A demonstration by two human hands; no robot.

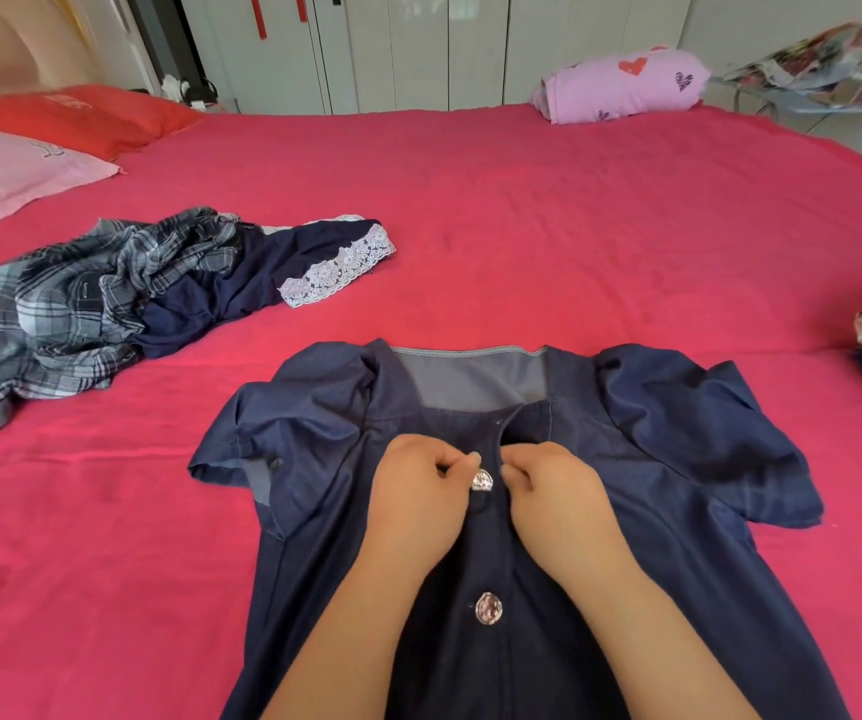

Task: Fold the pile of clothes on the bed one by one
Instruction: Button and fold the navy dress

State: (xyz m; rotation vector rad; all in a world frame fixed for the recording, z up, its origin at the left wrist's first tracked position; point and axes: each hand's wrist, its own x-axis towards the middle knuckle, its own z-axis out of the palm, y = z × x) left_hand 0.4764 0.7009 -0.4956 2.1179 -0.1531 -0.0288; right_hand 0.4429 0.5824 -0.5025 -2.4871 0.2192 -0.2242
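The navy dress (704,485) is lying flat, front up, on the bed (522,226), while the left hand (418,493) and right hand (556,493) are each pinching a front edge at the upper button (482,480) — probably fastening it so the fold holds square.

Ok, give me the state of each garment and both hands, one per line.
navy dress: spread flat, front up, unfolded, top of placket open
upper button: between both hands, fastened or not unclear
lower button: done up
plaid shirt: crumpled, unfolded
lace-trimmed garment: crumpled, partly under plaid shirt
left hand: pinches dress placket at upper button
right hand: pinches opposite placket edge
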